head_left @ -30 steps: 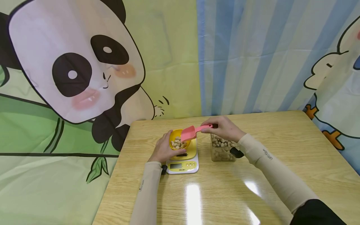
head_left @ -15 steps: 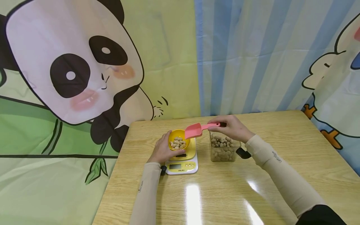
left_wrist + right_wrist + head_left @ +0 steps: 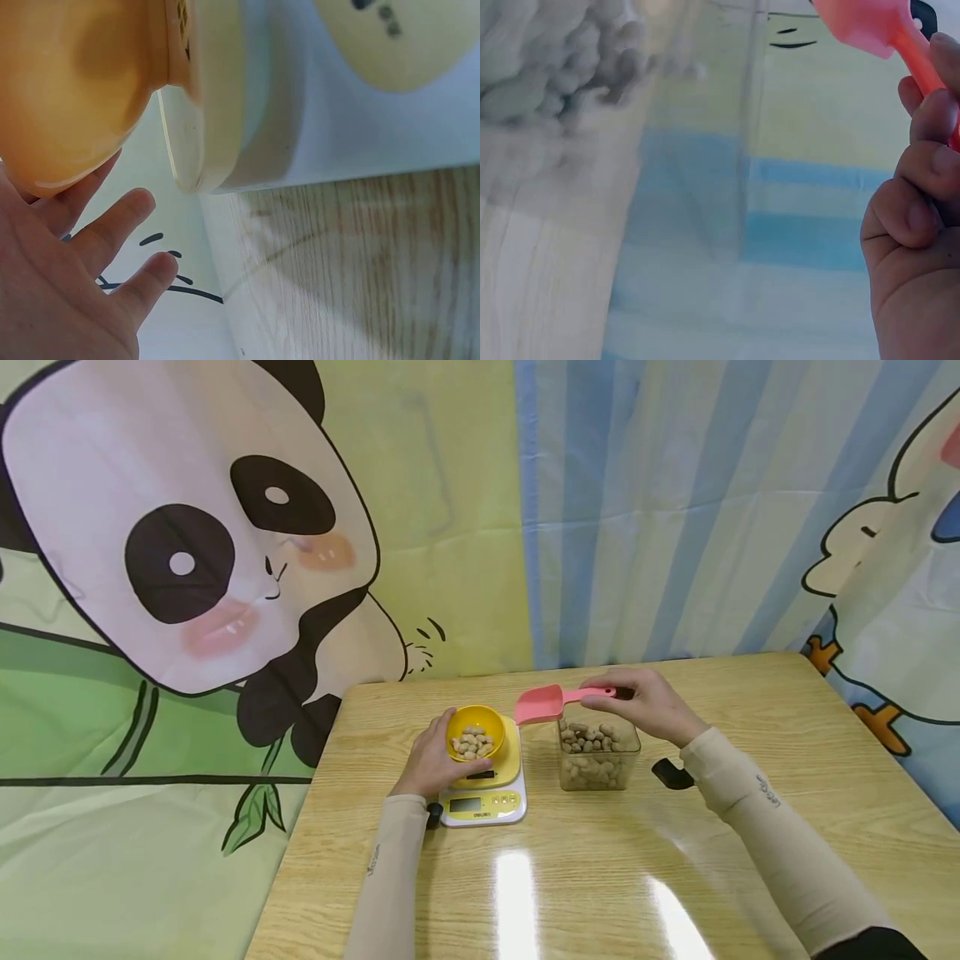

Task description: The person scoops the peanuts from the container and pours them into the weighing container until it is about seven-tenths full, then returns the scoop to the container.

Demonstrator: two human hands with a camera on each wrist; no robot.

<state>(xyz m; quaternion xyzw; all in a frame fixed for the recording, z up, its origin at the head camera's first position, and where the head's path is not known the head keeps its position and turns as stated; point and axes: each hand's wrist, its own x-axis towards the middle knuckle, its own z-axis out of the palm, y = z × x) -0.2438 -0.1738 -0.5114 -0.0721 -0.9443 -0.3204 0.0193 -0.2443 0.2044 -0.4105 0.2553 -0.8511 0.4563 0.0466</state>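
A small yellow bowl (image 3: 496,722) of unshelled peanuts (image 3: 472,742) sits on a yellow-and-white kitchen scale (image 3: 498,808). My left hand (image 3: 430,762) holds the bowl from its left side, thumb along the near side and fingers round the far side; in the left wrist view some of its fingers (image 3: 112,229) are spread below the bowl. In my right hand (image 3: 651,703) is a pink scoop (image 3: 542,704), gripped by its handle and raised between the scale and a clear container (image 3: 596,774). No peanuts show in the scoop. More peanuts (image 3: 591,739) fill part of the container.
All of it stands on a wood-grain table (image 3: 600,868). Behind the table's far edge hangs a printed curtain (image 3: 450,527) with a panda and blue stripes. A black wrist camera (image 3: 672,774) juts from the right wrist beside the container.
My right hand has moved right with the scoop, from over the bowl toward the container. The left hand stays at the bowl, and the head view has shifted slightly.
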